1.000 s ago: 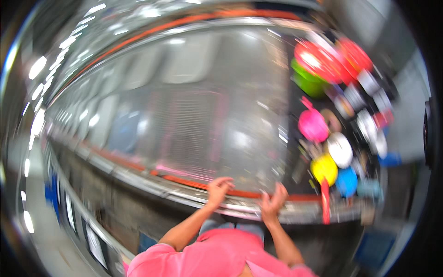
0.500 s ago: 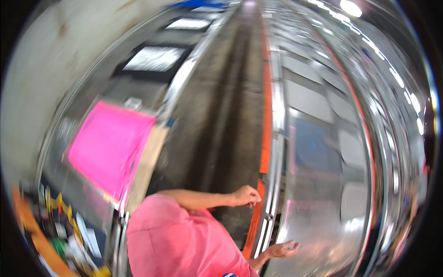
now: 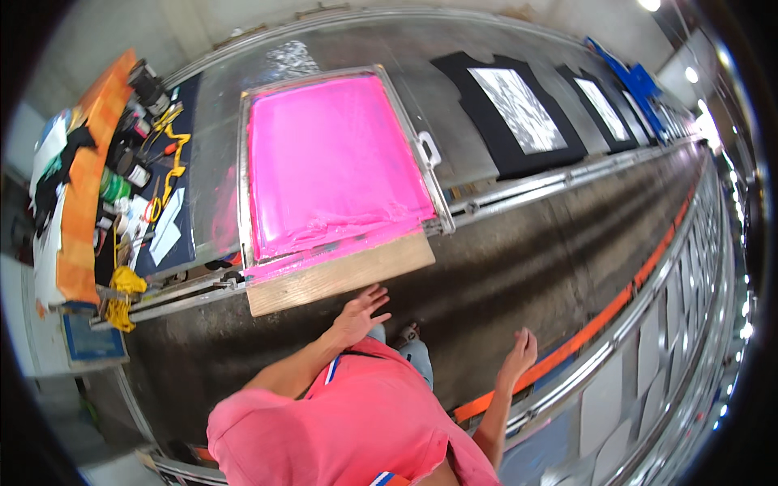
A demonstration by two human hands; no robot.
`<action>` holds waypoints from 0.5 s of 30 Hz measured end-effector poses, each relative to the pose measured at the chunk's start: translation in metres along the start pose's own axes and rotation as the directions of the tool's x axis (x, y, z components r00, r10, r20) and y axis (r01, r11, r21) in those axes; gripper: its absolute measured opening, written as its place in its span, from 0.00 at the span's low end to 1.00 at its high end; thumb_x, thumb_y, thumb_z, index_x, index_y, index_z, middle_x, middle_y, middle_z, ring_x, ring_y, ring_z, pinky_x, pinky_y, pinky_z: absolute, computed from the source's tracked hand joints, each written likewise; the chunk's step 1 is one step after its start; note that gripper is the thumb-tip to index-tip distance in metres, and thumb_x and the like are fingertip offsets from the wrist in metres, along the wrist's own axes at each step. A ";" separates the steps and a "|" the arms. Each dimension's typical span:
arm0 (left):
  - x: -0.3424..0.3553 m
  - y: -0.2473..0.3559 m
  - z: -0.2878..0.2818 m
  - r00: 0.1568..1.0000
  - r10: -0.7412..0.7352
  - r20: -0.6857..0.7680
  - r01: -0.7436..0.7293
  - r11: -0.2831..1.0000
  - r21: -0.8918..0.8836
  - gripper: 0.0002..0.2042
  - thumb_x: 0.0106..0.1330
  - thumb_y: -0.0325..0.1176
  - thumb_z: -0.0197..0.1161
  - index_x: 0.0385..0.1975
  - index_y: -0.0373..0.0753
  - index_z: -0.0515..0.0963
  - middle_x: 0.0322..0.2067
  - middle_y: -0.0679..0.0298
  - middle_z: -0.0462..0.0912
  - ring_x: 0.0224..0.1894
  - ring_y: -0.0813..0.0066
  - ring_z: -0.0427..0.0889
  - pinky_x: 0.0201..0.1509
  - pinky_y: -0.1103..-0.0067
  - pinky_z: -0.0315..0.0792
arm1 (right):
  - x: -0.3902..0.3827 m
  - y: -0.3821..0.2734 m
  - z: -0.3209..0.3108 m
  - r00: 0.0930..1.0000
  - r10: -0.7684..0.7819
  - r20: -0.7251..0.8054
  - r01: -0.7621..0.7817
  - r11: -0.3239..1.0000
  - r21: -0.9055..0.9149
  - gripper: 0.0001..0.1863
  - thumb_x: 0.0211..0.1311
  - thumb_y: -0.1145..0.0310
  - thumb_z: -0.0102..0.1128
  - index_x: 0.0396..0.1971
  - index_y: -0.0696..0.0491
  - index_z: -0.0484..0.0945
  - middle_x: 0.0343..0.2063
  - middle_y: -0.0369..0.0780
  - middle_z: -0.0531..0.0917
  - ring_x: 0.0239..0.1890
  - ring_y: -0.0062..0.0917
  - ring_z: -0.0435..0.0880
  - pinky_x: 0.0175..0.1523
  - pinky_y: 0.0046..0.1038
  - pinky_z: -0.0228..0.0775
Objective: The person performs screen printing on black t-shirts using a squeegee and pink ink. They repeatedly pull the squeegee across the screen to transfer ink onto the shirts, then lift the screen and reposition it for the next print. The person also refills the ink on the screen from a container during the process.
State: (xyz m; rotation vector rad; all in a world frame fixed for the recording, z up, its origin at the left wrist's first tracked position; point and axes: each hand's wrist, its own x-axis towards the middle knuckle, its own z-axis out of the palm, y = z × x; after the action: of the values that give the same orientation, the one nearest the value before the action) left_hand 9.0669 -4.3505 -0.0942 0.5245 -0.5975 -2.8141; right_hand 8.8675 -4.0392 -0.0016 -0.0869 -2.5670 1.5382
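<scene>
My left hand (image 3: 361,316) is open, its fingers spread, just below the near edge of a wooden board (image 3: 344,275). The board, perhaps a squeegee, lies along the near end of a screen-printing frame (image 3: 243,194). Bright pink ink (image 3: 332,154) covers the mesh, thicker and rippled toward the board. A gap seems to separate my fingers from the wood. Held out to the right over the walkway, my right hand (image 3: 521,352) has its fingers loosely curled together, with nothing visible in them.
Black shirts with white prints, one a black shirt (image 3: 519,113), lie right of the frame on the long table (image 3: 405,44). Bottles and yellow cords crowd an orange-edged shelf (image 3: 77,235) at left. Behind me, an orange rail (image 3: 567,348) borders another table with grey panels (image 3: 601,405).
My view has swung left, so the pink frame now sits in front of me. My left hand has come near the wooden board with fingers spread; my right hand has risen and curled.
</scene>
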 end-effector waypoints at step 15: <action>-0.020 0.108 0.035 0.433 0.590 -0.681 -0.796 0.605 0.018 0.17 0.67 0.34 0.60 0.53 0.36 0.72 0.51 0.59 0.78 0.53 0.63 0.78 0.59 0.60 0.72 | 0.179 -0.129 0.373 0.678 -0.341 0.651 0.331 0.933 0.144 0.15 0.64 0.61 0.58 0.38 0.60 0.81 0.30 0.43 0.84 0.34 0.32 0.82 0.43 0.32 0.71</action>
State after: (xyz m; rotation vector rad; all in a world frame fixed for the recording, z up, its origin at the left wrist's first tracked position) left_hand 9.0865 -4.4290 -0.0126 0.8501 -0.1374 -1.6881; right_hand 8.6355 -4.4034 -0.0440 1.0867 -2.8108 1.6366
